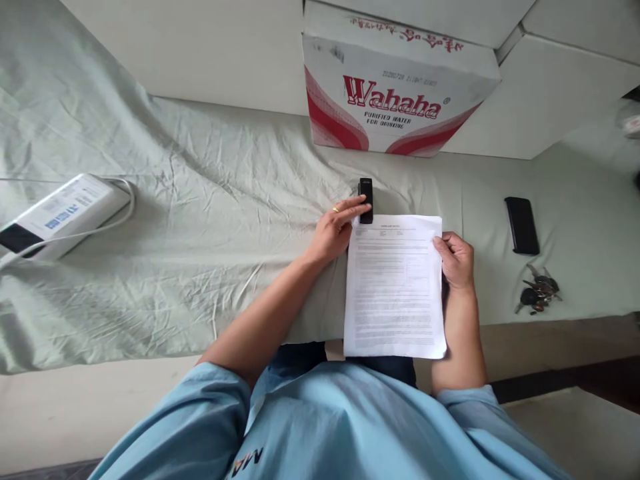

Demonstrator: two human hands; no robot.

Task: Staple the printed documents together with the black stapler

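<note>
A printed sheet of white paper point(394, 287) lies over the near edge of a bed covered in a pale green sheet point(200, 220). My right hand point(456, 259) grips the paper's right edge near the top. My left hand point(336, 229) rests at the paper's top left corner, its fingers reaching onto a small black stapler point(367, 199) that stands just beyond the paper's top edge.
A red and white Wahaha water carton point(395, 87) stands against the wall behind. A black phone point(521, 225) and a bunch of keys point(537, 290) lie to the right. A white box with a cable point(60, 213) lies far left.
</note>
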